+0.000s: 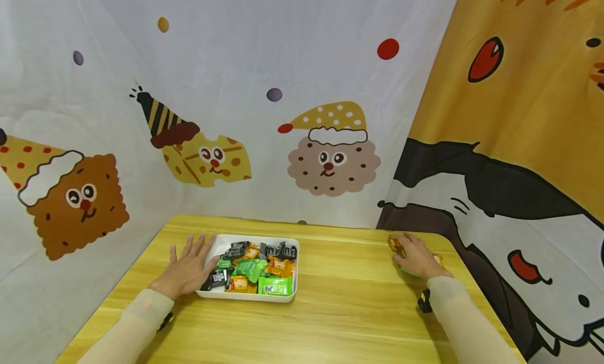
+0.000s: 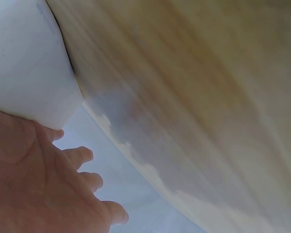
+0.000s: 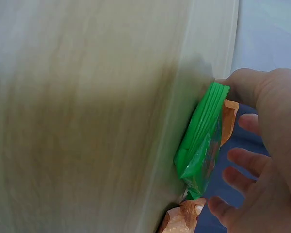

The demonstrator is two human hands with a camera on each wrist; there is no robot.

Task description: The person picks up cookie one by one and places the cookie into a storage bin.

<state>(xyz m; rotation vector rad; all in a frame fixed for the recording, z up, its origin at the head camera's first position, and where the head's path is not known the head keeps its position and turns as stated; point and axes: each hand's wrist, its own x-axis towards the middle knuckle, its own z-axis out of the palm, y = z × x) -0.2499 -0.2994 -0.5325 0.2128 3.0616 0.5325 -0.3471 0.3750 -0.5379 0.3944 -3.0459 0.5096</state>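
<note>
A shallow white tray (image 1: 247,297) on the wooden table holds several green, black and orange wrapped snack packets (image 1: 251,269). My left hand (image 1: 187,268) rests at the tray's left side, fingers spread, the near fingers overlapping its rim; in the left wrist view it lies beside the tray's white wall (image 2: 31,58). At the table's right side, my right hand (image 1: 417,256) is over a few loose packets, fingers loosely bent and apart. A green packet (image 3: 201,141) stands near its thumb, with orange wrappers (image 3: 183,217) beside it. An orange packet (image 1: 395,244) shows by the fingertips.
The wooden table (image 1: 344,301) stretches between the tray and the right hand. A white cloth (image 1: 226,54) with cartoon prints hangs behind the table, and a printed brown-and-orange part (image 1: 472,107) runs along the right edge.
</note>
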